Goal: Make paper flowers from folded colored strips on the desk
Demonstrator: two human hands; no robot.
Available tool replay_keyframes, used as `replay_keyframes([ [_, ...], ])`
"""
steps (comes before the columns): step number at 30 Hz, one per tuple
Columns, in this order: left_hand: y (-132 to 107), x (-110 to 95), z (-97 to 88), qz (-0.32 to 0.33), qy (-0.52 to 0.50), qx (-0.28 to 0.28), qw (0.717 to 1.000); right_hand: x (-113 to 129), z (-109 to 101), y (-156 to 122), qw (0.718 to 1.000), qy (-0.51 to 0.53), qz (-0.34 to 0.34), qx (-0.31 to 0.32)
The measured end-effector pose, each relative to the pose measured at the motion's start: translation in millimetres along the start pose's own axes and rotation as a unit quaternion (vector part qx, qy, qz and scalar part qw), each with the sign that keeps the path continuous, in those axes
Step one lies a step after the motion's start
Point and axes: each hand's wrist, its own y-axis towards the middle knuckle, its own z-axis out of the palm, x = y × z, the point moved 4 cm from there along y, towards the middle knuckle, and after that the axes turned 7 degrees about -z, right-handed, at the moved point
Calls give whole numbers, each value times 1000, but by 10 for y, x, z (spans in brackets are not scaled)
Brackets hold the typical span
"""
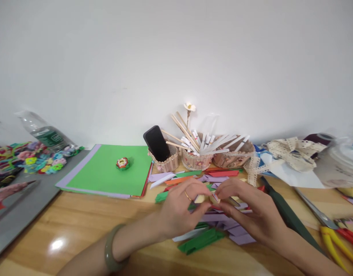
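My left hand (180, 207) and my right hand (248, 211) meet over a heap of folded paper strips (210, 230) on the wooden table (78, 222). Both pinch one small folded paper piece (210, 197), pale with a red and white edge, between thumb and fingertips. The left hand wears a ring, and a green bangle (111, 249) sits on that wrist. Purple, green, orange and white strips lie under and around the hands.
Green paper sheets (107, 170) with a small folded paper flower (122, 163) lie at left. Stick-built cups hold a black phone (156, 143) and sticks (193, 140). Lace (291, 149), scissors (334, 234), a plastic bottle (42, 130) and crochet flowers (41, 159) line the sides.
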Motion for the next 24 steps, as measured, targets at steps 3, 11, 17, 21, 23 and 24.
replay_keyframes([
  [3, 7, 6, 5, 7, -2, 3, 1000, -12, 5, -14, 1000, 5, 9, 3],
  [11, 46, 49, 4, -58, -19, 75, 995, -53, 31, -17, 999, 24, 29, 26],
  [17, 41, 206, 63, -374, -183, 181, 891, -151, 118, -54, 984, 99, 136, 51],
  [21, -7, 247, 120, -470, -255, 188, 824, -213, 187, -91, 960, 172, 216, 46],
  [23, 0, 241, 121, -463, -261, 177, 828, -239, 212, -107, 945, 208, 249, 41],
  [24, 9, 235, 116, -452, -258, 171, 836, -251, 222, -114, 936, 228, 265, 37],
])
